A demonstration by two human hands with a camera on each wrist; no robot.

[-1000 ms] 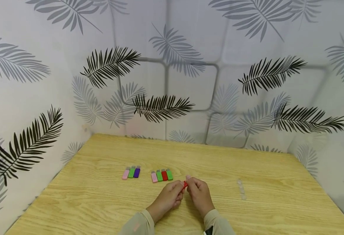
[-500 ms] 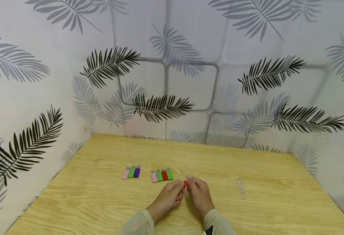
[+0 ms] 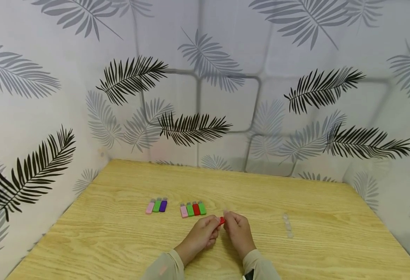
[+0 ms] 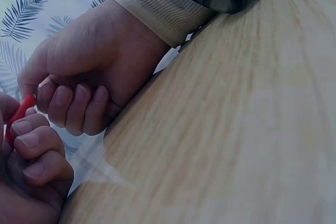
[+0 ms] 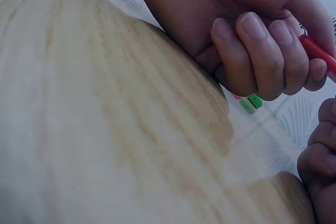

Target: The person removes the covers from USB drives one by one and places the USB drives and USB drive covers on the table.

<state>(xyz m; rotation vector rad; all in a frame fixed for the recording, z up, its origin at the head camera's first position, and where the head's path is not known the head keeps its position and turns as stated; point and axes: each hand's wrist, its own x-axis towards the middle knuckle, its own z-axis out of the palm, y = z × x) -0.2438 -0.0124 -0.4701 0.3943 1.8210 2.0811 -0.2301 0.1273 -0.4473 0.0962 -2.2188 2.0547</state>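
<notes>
In the head view my left hand (image 3: 203, 232) pinches a small red USB stick (image 3: 222, 220) between thumb and forefinger, its other fingers curled under. The right hand (image 3: 239, 232) is close beside it, thumb and forefinger pinched at the stick's end on a small piece, seemingly a clear cap, mostly hidden. The left wrist view shows the red stick (image 4: 21, 114) reaching up to the right hand's fingertips (image 4: 32, 88). In the right wrist view the left hand (image 5: 262, 40) holds the red stick (image 5: 321, 56), which runs out of frame.
On the wooden table (image 3: 127, 233) lie a row of pink, green and purple sticks (image 3: 157, 206) and another of pink, green and red ones (image 3: 192, 209), with greyish caps. Small clear pieces (image 3: 287, 225) form a line at the right. Leaf-patterned cloth (image 3: 219, 151) stands behind.
My right thumb and forefinger have shifted slightly right and down, blurred now, showing more of the red stick. The left hand stays almost still; the rows on the table are unchanged.
</notes>
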